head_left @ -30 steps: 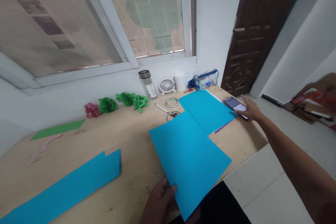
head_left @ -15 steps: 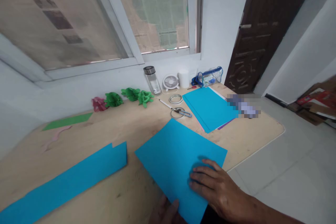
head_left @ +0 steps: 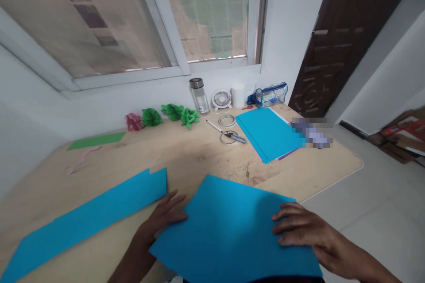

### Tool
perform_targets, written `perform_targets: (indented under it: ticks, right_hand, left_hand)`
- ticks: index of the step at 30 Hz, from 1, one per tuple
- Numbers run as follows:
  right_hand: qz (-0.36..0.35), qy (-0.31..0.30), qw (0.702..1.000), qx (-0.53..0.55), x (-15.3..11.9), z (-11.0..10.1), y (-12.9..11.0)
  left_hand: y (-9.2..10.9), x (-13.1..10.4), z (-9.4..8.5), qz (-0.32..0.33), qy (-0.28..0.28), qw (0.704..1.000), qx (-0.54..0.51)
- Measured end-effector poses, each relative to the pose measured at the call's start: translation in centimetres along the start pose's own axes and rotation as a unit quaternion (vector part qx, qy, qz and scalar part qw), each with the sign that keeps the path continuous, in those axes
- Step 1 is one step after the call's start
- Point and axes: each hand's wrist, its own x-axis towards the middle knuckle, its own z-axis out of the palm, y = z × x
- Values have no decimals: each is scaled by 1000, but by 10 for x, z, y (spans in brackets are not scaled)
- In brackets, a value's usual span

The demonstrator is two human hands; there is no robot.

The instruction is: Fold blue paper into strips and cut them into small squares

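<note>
A large blue paper sheet (head_left: pixel 232 230) lies in front of me, its lower part reaching the bottom of the view. At its left edge is my left hand (head_left: pixel 166 214), fingers stretched and apart, the thumb touching the sheet's edge. My right hand (head_left: pixel 305 230) rests palm down on the sheet's right side with its fingers spread. Left of my left hand, a long blue paper strip (head_left: pixel 99 212) with a stepped end lies on the table.
On the wooden table (head_left: pixel 212 159) are more blue paper (head_left: pixel 268 135), a pair of snips (head_left: pixel 235 137), tape rolls (head_left: pixel 227 120), a pen (head_left: pixel 214 125) and green paper shapes (head_left: pixel 152 117). A glass bottle (head_left: pixel 199 97), small fan (head_left: pixel 222 99) and clear pouch (head_left: pixel 271 95) stand by the wall.
The blue sheet has turned and shifted toward me. My left hand has come up from the near edge to its left edge, and my right hand has moved right.
</note>
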Motion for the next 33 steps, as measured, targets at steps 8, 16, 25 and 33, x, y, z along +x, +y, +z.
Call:
perform_targets:
  ticks: [8, 16, 25, 33]
  right_hand:
    - [144, 52, 988, 20, -12, 17, 18]
    - [313, 194, 929, -27, 2, 40, 40]
    - [344, 293, 883, -124, 10, 53, 54]
    - [172, 330, 841, -392, 12, 60, 55]
  left_hand:
    - [-27, -26, -19, 43, -44, 995, 80]
    - [-5, -47, 13, 62, 180, 926, 325]
    - [26, -24, 89, 326, -13, 860, 393]
    - [3, -7, 93, 327, -68, 835, 438]
